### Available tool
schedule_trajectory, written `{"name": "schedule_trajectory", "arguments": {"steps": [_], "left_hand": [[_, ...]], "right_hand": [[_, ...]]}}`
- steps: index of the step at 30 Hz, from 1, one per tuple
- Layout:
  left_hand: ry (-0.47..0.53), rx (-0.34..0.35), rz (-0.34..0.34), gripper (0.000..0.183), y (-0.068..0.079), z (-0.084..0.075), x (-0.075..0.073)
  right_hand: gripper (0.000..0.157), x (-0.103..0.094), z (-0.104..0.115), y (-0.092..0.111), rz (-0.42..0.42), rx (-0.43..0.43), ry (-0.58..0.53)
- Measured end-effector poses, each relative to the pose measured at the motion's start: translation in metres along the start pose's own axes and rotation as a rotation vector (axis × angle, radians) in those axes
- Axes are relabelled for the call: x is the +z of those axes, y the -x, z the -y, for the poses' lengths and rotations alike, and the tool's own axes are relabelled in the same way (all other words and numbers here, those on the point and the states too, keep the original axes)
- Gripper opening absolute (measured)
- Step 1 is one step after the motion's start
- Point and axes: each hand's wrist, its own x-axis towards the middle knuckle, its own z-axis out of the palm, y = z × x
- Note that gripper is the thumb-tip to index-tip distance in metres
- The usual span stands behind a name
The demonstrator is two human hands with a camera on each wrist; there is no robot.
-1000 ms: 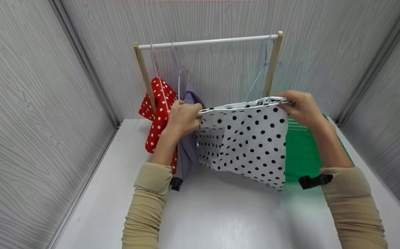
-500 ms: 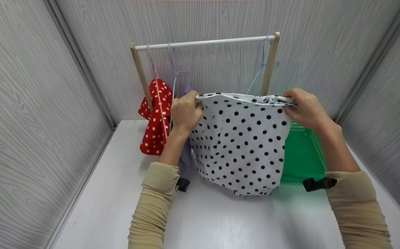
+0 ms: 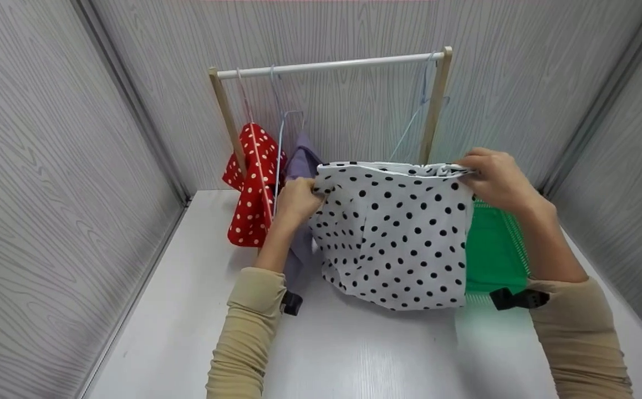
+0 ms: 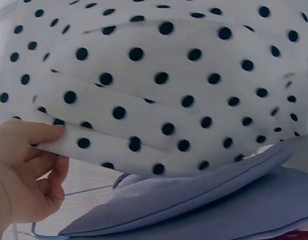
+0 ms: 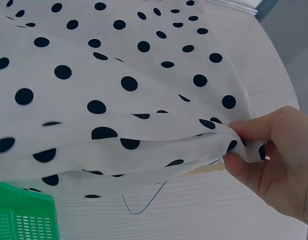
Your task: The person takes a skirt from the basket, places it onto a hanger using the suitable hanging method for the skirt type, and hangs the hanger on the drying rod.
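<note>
A white cloth with black polka dots (image 3: 398, 238) hangs between my two hands, its folded top edge stretched nearly level. My left hand (image 3: 297, 200) pinches the cloth near its upper left corner; the left wrist view shows thumb and forefinger on the edge. At the upper right corner, my right hand (image 3: 495, 177) pinches gathered layers, clearly seen in the right wrist view, where the cloth (image 5: 128, 100) bunches between thumb and fingers. Just behind my left hand hangs a purple cloth (image 3: 302, 158) on a hanger, partly covered by the dotted one.
A small rack with a white rail (image 3: 332, 65) stands at the back. A red dotted cloth (image 3: 251, 205) hangs at its left end, and a bare light-blue hanger (image 3: 409, 124) at its right. A green basket (image 3: 493, 249) sits on the white table (image 3: 365, 354), partly behind the dotted cloth.
My left hand rises along the cloth's left side, then dips a little, while my right hand shifts slightly right. The dotted cloth spreads flatter and its lower left part drops.
</note>
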Motion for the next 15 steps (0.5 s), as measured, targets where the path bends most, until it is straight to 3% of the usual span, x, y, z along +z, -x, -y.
{"name": "schedule_trajectory", "arguments": {"steps": [3, 5, 9, 15], "left_hand": [[-0.070, 0.005, 0.023, 0.037, 0.001, 0.005, 0.009], [-0.085, -0.006, -0.003, 0.038, 0.001, 0.006, 0.012], [-0.085, -0.001, -0.140, 0.038, 0.001, 0.000, 0.010], [-0.087, 0.052, -0.335, 0.033, -0.005, -0.019, -0.008]], "right_hand": [[0.017, -0.005, 0.000, 0.005, -0.079, 0.024, -0.022], [0.017, -0.007, 0.001, 0.009, -0.105, 0.029, -0.039], [0.017, -0.010, 0.003, 0.017, -0.115, 0.046, -0.104], [0.011, -0.008, 0.008, 0.035, -0.086, 0.117, -0.210]]}}
